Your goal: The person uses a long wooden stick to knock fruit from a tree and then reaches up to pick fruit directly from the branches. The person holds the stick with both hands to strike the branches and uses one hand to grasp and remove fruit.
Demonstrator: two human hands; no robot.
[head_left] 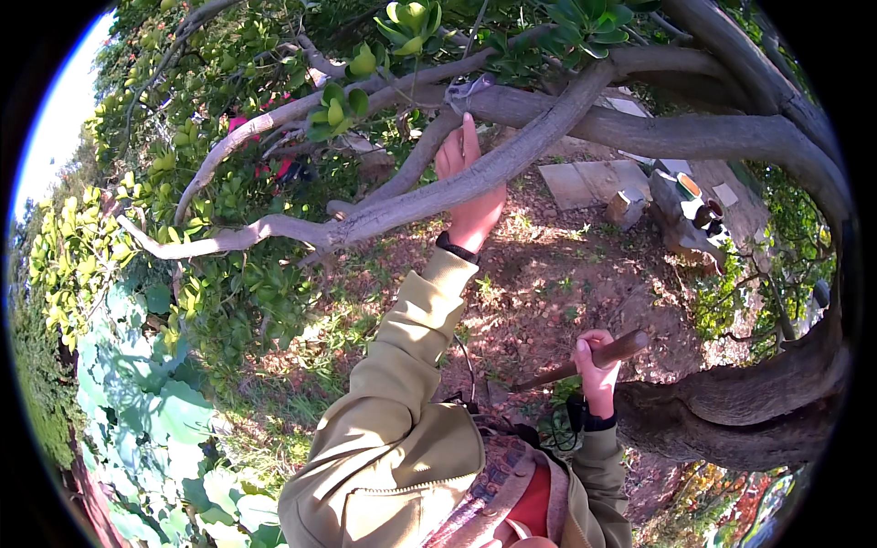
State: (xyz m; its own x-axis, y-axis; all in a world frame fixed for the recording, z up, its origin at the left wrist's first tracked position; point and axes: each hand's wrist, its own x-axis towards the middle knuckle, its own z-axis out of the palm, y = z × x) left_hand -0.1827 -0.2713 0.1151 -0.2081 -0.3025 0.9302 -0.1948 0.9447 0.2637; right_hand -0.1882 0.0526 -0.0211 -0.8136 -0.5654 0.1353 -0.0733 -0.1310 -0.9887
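My left hand (468, 178) is raised among the branches, its back toward me and partly crossed by a pale limb (438, 194). The index finger is stretched up, its tip at the fork just under a greyish strip (469, 89) wrapped round a thicker branch (539, 108). The other fingers are bent, with nothing visible in them. Lower down to the right, my right hand (598, 365) is closed round a brown wooden handle (626, 345). Its thick rounded end points up right, and the thinner part runs down left toward my body. Whatever lies beyond that is hard to make out.
A thick trunk (740, 402) curves up the right side into overhead limbs. Dense leaves (233, 183) fill the left. Farther off are paving slabs (594, 183), a stump (627, 208) and a gnarled wooden stand (681, 224) bearing small items. Broad pale-green leaves (183, 411) grow lower left.
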